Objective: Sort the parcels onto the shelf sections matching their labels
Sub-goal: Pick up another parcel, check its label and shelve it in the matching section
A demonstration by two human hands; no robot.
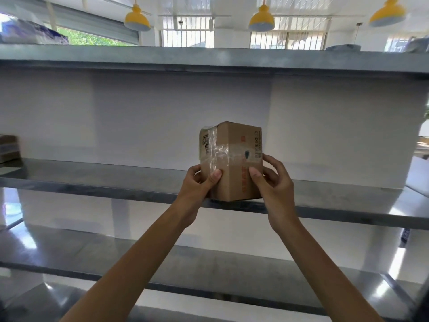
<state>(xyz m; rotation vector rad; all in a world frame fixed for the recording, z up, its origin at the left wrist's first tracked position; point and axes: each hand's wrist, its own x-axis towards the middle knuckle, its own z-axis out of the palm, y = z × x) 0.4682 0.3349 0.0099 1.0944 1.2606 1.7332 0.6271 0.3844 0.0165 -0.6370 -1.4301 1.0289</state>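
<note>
A small brown cardboard parcel [232,159], sealed with clear tape and bearing a white label on its left face, stands upright at the front edge of the middle grey shelf [104,180]. My left hand [199,184] grips its lower left side, thumb on the front. My right hand [271,182] grips its lower right side. Both forearms reach up from the bottom of the view. The label's text is too blurred to read.
Another cardboard box [8,148] sits at the far left of the same shelf. A top shelf [209,59] carries wrapped packages [32,33] at the left. Lower grey shelves [69,259] lie below. White back panels close the shelf behind.
</note>
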